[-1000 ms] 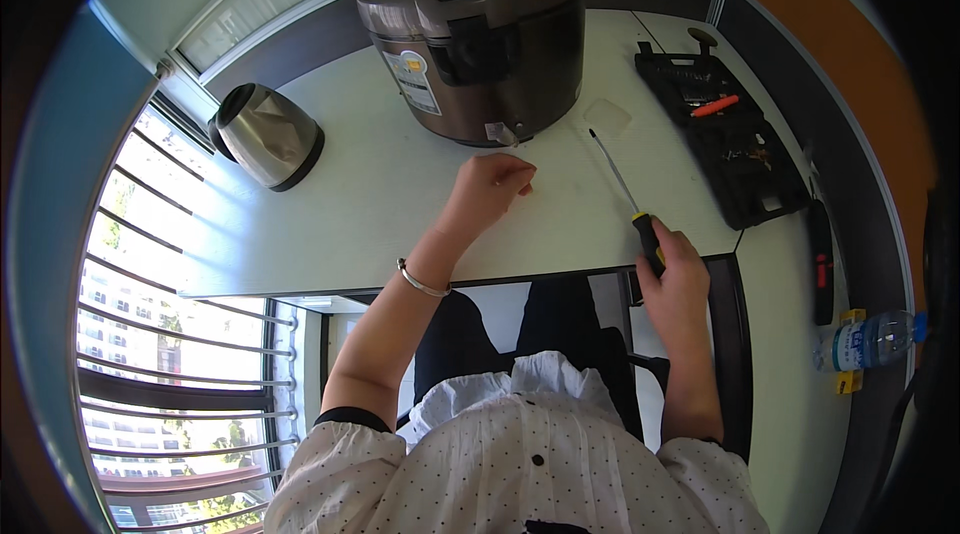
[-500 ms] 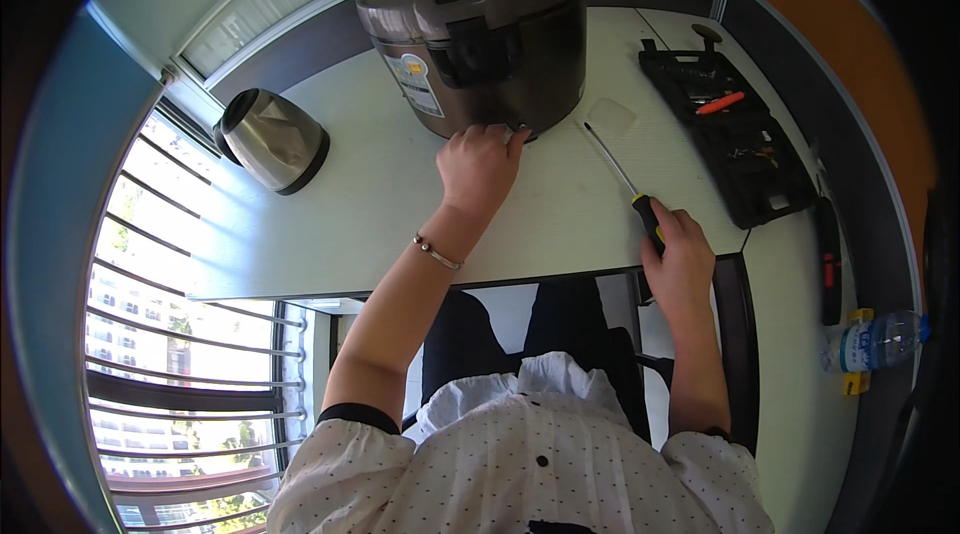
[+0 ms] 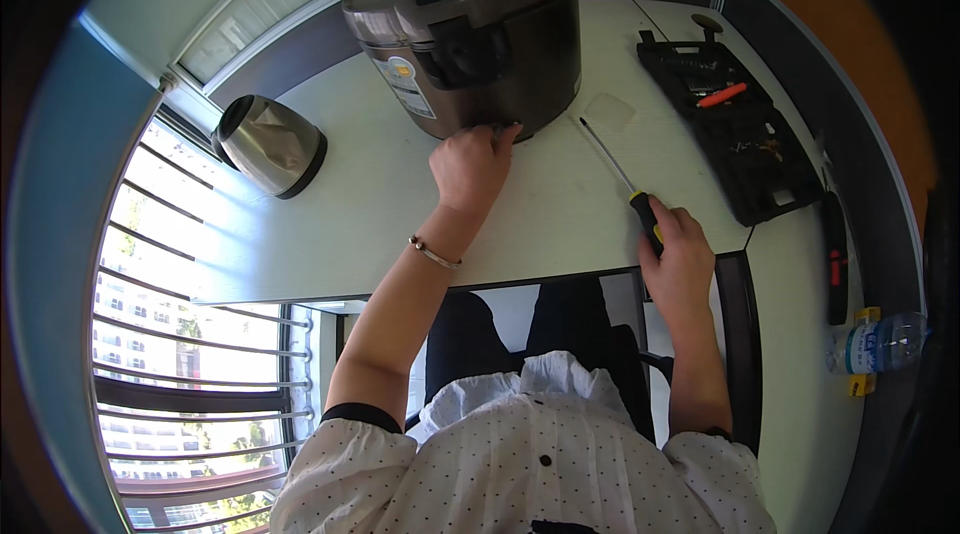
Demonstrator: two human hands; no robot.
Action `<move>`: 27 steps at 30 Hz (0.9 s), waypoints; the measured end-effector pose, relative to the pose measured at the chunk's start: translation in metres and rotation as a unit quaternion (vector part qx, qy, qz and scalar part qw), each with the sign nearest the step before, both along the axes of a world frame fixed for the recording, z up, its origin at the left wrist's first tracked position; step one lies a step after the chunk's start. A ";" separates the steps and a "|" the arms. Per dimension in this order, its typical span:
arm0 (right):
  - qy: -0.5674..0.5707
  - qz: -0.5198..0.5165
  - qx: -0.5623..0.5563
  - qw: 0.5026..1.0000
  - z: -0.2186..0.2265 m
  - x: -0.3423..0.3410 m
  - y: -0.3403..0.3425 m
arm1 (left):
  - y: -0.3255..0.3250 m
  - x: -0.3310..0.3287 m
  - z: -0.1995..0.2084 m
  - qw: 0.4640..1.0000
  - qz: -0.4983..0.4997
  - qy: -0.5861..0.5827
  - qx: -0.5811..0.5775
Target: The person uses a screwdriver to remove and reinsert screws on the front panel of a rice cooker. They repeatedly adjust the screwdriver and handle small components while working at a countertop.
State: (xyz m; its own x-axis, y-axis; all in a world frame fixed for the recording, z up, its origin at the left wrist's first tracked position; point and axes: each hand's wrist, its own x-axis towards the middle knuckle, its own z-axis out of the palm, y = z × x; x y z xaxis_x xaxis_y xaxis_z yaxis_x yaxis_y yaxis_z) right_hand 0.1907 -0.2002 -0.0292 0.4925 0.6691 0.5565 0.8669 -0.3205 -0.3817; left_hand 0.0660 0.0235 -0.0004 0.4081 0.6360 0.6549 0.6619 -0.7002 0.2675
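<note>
A large dark brown rice cooker (image 3: 545, 59) stands at the back of the white table, with a label on its left side. My left hand (image 3: 470, 166) is closed at the cooker's lower front, thumb against the bent fingers. What it pinches there, if anything, is too small and hidden to make out. In my right hand (image 3: 680, 256), near the table's front edge, is a screwdriver (image 3: 612, 163) with a black and yellow handle. Its shaft points away and to the left, and its tip stops short of the cooker's base. Beside that tip lies a clear, flat square piece (image 3: 609, 112).
On the left stands a steel kettle (image 3: 275, 146) with a black base. An open black tool case (image 3: 745, 169) with an orange-red handled tool (image 3: 722, 95) lies at the right. Further right are a black tool (image 3: 836, 259) and a plastic bottle (image 3: 885, 344). A dark partition borders the table.
The cooker and my left hand appear slightly further left and up, partly from a small shift of the view. My right hand keeps hold of the screwdriver in nearly the same place.
</note>
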 end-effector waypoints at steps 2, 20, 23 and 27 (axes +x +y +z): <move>0.002 0.000 -0.001 1.000 0.001 0.000 0.000 | -0.001 0.000 0.000 1.000 -0.008 -0.004 0.003; -0.005 -0.016 -0.029 0.999 0.004 0.002 0.000 | 0.001 -0.006 -0.007 0.999 -0.009 -0.035 -0.006; -0.030 -0.033 -0.038 0.998 0.006 0.009 0.001 | 0.001 -0.006 -0.007 0.999 -0.014 -0.039 -0.019; -0.059 -0.043 -0.047 0.996 0.005 0.020 0.011 | -0.002 -0.013 -0.001 0.997 -0.033 -0.063 -0.032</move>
